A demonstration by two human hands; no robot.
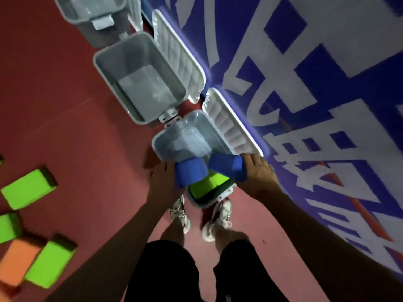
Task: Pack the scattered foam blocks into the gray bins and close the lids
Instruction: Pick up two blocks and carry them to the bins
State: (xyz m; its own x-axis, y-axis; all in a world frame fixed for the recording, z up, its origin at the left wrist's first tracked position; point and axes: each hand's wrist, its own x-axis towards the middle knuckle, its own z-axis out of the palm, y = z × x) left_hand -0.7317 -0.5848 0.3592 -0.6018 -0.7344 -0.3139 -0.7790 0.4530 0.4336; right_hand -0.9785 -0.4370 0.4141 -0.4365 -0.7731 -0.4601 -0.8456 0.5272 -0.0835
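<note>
Three gray bins stand in a row along the wall, lids up. Over the nearest bin [168, 138] my left hand [162, 179] holds a blue foam block [190, 173] and my right hand [257, 171] holds a second blue block [226, 166]. Both blocks hang at the bin's near end. Inside that bin lies a green block [209, 186]. Its white lid [231, 125] leans open against the wall. The middle bin [109, 68] shows only a clear liner inside.
Green blocks [28, 188] and an orange block [17, 260] lie scattered on the red floor at the left. A third bin [87, 16] stands at the top. The blue and white wall [327, 83] runs along the right. My feet [181, 214] stand next to the nearest bin.
</note>
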